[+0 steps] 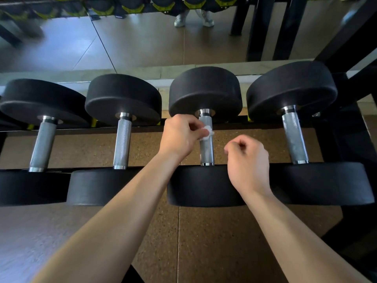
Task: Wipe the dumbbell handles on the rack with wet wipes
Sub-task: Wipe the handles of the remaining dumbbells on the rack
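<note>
On 3rd handle (206, 149): crumpled wht wipe (208, 132)

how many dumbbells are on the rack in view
4, side by side: the far-left dumbbell, the second dumbbell, the third dumbbell, whose handle the left hand holds a wet wipe against, and the far-right dumbbell. More may lie beyond the picture's edges.

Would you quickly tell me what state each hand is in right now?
Left hand: pinches the wet wipe against the third dumbbell handle from the left.
Right hand: fingers curled, holding nothing visible.
</note>
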`<state>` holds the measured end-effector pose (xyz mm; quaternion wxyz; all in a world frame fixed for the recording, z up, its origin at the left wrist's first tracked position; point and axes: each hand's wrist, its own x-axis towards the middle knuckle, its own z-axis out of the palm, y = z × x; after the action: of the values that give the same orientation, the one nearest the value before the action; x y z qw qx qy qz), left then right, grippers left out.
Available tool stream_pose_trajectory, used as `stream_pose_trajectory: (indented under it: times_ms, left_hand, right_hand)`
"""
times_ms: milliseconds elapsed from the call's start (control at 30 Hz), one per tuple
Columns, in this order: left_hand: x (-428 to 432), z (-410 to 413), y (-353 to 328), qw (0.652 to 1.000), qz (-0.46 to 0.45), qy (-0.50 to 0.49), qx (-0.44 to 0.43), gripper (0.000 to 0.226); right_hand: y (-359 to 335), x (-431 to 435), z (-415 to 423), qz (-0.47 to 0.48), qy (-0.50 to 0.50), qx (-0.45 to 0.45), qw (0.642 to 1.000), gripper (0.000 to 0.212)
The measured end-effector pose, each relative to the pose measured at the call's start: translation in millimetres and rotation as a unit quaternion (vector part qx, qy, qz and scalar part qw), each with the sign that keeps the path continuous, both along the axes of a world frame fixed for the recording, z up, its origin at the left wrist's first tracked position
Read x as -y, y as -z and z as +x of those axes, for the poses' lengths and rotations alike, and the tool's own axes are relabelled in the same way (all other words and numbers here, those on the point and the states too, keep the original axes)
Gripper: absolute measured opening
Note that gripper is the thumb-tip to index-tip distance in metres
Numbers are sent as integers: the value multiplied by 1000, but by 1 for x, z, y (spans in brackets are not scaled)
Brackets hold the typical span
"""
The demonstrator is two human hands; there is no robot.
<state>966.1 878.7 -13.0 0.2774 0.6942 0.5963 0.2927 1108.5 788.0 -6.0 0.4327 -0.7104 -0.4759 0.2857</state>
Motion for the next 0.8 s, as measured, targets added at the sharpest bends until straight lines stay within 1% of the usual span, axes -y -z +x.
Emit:
stream_pose_trajectory:
  times_ms: [67,133,200,267,300,400,500,567,600,667,733,767,800]
  left_hand:
    - [6,-5,-1,998,-16,40,-41,10]
    - [10,-13,-4,989,-80,93,-83,14]
    - [11,-18,-7,977,-136,127,-106,13]
    - [9,-20,-6,978,-126,135,-98,14]
    - [7,-19,-4,984,-102,123,-77,14]
    - [-2,-15,3,999,-33,37,6,11]
    - [-7,-6,6,997,-20,-30,63,8]
    - [-4,-3,6,996,-13,-53,70,7]
    - [-1,-5,7,996,-23,-53,68,6]
    - [3,-15,8,994,-88,-15,57,6]
    - [7,-27,9,985,-161,67,-3,7]
    - [8,-30,9,979,-179,92,-33,7]
    - [8,-31,10,979,-180,93,-39,7]
  right_hand:
    - [-1,1,-1,-1,4,-1,1000,20]
    - [-1,1,-1,-2,6,1,1000,20]
    - [-1,1,-1,-4,10,2,1000,20]
    - [0,0,-1,-5,11,-1,1000,20]
    - [0,0,0,-5,10,-2,1000,20]
    - [0,1,0,-4,4,2,1000,20]
    - [1,0,0,-4,5,5,1000,20]
    - [1,-1,-1,-4,7,7,1000,20]
    - [1,-1,0,-5,7,6,1000,20]
    - [1,-1,0,-7,7,1,1000,21]
    - [1,-1,0,-9,5,2,1000,21]
    - [1,-1,0,-9,5,4,1000,21]
    - [1,-1,0,-9,4,4,1000,21]
